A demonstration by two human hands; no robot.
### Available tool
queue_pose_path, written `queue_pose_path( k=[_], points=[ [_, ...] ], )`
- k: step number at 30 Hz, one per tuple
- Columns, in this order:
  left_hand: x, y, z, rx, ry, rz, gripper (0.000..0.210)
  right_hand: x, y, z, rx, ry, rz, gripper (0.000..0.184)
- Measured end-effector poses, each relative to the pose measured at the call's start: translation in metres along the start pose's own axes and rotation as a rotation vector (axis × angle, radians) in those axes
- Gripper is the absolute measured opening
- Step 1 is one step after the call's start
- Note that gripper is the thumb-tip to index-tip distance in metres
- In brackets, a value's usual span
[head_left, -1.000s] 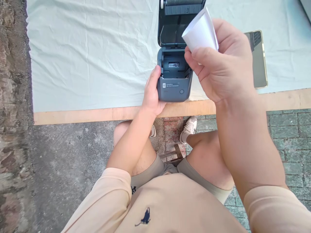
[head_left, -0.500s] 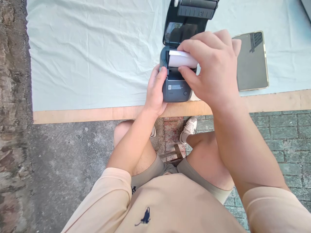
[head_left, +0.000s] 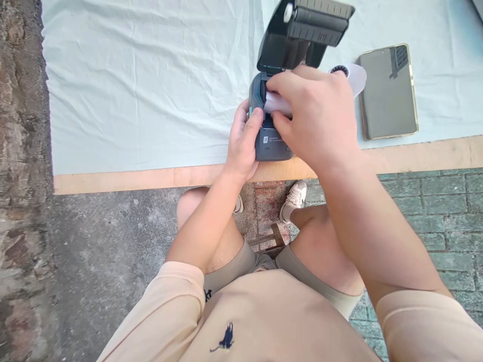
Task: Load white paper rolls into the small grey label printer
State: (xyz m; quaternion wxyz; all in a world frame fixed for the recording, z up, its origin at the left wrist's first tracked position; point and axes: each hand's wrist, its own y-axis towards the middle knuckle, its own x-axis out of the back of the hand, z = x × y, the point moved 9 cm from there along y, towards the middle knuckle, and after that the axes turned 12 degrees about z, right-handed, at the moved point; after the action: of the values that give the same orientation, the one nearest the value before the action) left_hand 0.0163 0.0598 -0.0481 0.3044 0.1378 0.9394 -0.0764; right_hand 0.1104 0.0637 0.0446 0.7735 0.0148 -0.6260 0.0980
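Sitting in the open printer (head_left: pixel 272 143), the paper roll (head_left: pixel 277 103) looks light and soft, so it is best held gently by its round sides. The right hand (head_left: pixel 317 118) pinches it with curled fingers. The left hand (head_left: pixel 243 143) grips the printer's side. A phone (head_left: pixel 388 90) lies right of the printer.

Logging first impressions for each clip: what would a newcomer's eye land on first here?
The dark grey label printer at the table's near edge, its lid flipped up. The right hand presses a white paper roll into its open bay, while the left hand grips the printer's left side. Next, a phone lies face up on the pale cloth to the right, with another white roll beside it.
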Motion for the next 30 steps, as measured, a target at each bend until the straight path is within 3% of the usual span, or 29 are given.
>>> queue_pose_path(
  k=[7,10,13,20,24,30],
  points=[
    [0.002,0.002,0.003,0.035,-0.018,0.003,0.020,0.006,0.000,-0.006,0.009,0.075,-0.090,0.019],
    [0.002,0.003,0.007,0.070,-0.090,0.052,0.027,0.011,-0.003,-0.001,0.083,0.061,-0.148,0.024],
    [0.000,0.003,0.007,0.076,-0.141,0.097,0.036,0.007,-0.007,0.008,0.171,0.001,-0.109,0.031],
    [0.004,0.001,0.006,0.058,-0.094,0.064,0.025,0.005,-0.011,0.010,0.130,-0.105,-0.124,0.032],
    [0.005,0.001,0.004,0.032,-0.069,0.083,0.016,0.001,-0.014,0.017,0.199,-0.141,-0.085,0.035],
    [0.004,0.001,0.002,0.053,-0.034,0.091,0.015,0.004,-0.020,0.014,0.220,-0.002,-0.042,0.030]
  ],
)
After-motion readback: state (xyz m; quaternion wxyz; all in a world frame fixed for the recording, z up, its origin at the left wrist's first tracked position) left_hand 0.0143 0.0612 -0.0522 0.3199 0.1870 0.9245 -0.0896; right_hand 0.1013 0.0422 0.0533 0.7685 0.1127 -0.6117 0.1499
